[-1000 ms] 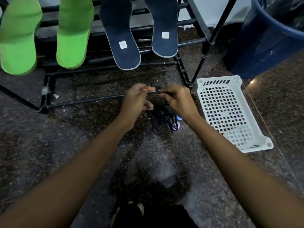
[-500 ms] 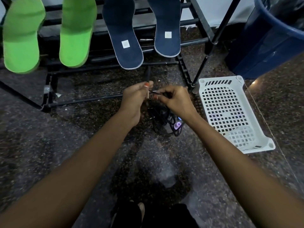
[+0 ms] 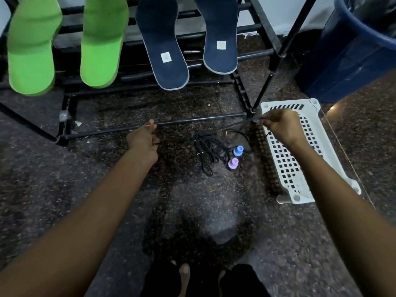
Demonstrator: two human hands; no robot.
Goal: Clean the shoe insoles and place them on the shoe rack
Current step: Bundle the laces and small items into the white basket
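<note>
Floor [image 3: 107,189]: dark speckled stone, with a paler patch at centre. A black metal shoe rack [image 3: 192,120] stands at the far side. Two green insoles [image 3: 32,50] and two navy insoles [image 3: 165,46] lie across its bars, toes hanging toward the camera, well apart from both hands. A white plastic basket [image 3: 278,103] sits to the right of the rack's foot, and a blue bin [image 3: 342,61] stands behind it.

Left hand [image 3: 143,141]: fingers curled, thumb up against the rack's low front bar; whether it holds anything cannot be told. Right hand [image 3: 280,126]: over the basket's near end, fingers closed round a thin dark cord [image 3: 258,118] by the rack's corner post. A tangle of black cord [image 3: 209,150] with a blue piece [image 3: 238,150] and a purple piece [image 3: 233,163] lies on the floor between the hands.

Assessment: placing appears complete, as all four insoles in view are racked. The hands seem occupied with tidying the cord. The next move calls for gathering the loose tangle without snagging the rack
</note>
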